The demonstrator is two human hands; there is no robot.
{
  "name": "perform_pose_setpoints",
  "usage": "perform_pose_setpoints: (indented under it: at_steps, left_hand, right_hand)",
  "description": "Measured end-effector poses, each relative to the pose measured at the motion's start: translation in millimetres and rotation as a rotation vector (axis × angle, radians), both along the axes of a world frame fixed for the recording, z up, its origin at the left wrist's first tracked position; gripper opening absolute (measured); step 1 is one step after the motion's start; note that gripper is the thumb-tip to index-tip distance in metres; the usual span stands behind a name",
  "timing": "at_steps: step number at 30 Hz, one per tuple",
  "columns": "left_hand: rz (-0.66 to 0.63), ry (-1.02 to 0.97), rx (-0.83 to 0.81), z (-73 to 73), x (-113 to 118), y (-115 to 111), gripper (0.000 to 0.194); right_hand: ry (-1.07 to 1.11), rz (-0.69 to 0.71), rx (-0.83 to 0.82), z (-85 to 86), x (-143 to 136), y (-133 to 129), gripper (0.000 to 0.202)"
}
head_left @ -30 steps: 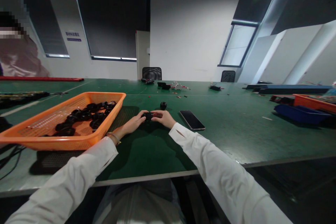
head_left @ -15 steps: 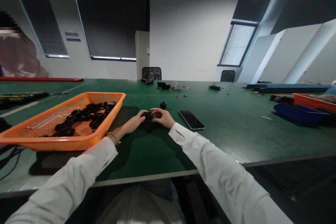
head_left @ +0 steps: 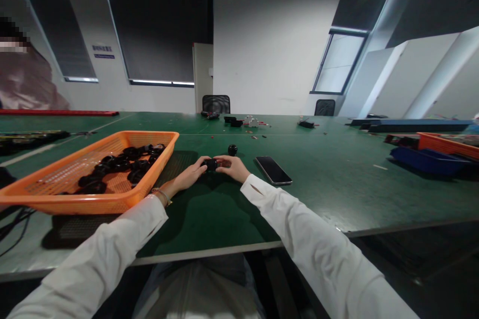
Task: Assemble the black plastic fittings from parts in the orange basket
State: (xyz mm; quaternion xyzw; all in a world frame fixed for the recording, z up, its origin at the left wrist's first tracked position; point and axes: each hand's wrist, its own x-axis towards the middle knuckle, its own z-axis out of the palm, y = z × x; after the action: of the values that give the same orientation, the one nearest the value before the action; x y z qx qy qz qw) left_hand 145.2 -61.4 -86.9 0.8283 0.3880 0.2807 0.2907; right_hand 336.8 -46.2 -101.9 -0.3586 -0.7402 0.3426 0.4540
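Note:
Between my two hands is a small black round part (head_left: pixel 211 165), held just above the green table (head_left: pixel 224 219). My left hand (head_left: pixel 190 173) grips its left side, fingers closed on it. My right hand (head_left: pixel 232 167) pinches the right end with thumb and fingers; the fingers partly cover it, so its exact kind does not show. Just beyond my right hand a similar black round part (head_left: pixel 232 149) stands on the table. To the left, an orange plastic basket (head_left: pixel 157 169) holds several black round parts (head_left: pixel 119 163).
A smartphone (head_left: pixel 273 170) lies right of my right hand. Farther back are white and black small parts (head_left: pixel 251 121). At the right stand a blue tray (head_left: pixel 428 162) and an orange basket (head_left: pixel 449 145). A person (head_left: pixel 28 77) is at the far left.
My right-hand fingers have shifted slightly around the end of the black part. Otherwise the hands and things stay in place.

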Motion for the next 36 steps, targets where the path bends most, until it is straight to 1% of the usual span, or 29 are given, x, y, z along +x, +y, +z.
perform_pose_setpoints:
  at_steps: [5, 10, 14, 26, 31, 36]
  left_hand:
    - [-0.001, -0.004, 0.008, -0.3, -0.1, 1.1, 0.039]
    - [-0.013, -0.029, 0.019, 0.0, 0.2, -0.2, 0.039]
    - [0.004, -0.021, 0.02, 0.1, 0.6, -0.8, 0.038]
    - [0.015, -0.004, -0.002, 3.4, 1.3, -2.9, 0.041]
    - [0.012, -0.005, -0.018, 2.3, 1.1, -2.1, 0.04]
    - [0.012, -0.023, -0.032, 0.5, 0.8, 0.0, 0.041]
  right_hand:
    - [0.0, -0.004, -0.009, -1.7, -0.4, 1.7, 0.047]
    - [-0.016, -0.027, 0.004, -3.9, -1.1, 3.2, 0.044]
    - [-0.025, -0.028, 0.002, -4.6, -1.0, 3.7, 0.044]
    - [-0.024, -0.026, -0.02, -1.1, -2.1, 0.8, 0.04]
    - [-0.037, -0.027, -0.016, 0.6, -1.1, -1.4, 0.042]
    - [-0.111, -0.025, 0.048, 2.0, 1.8, -1.2, 0.046]
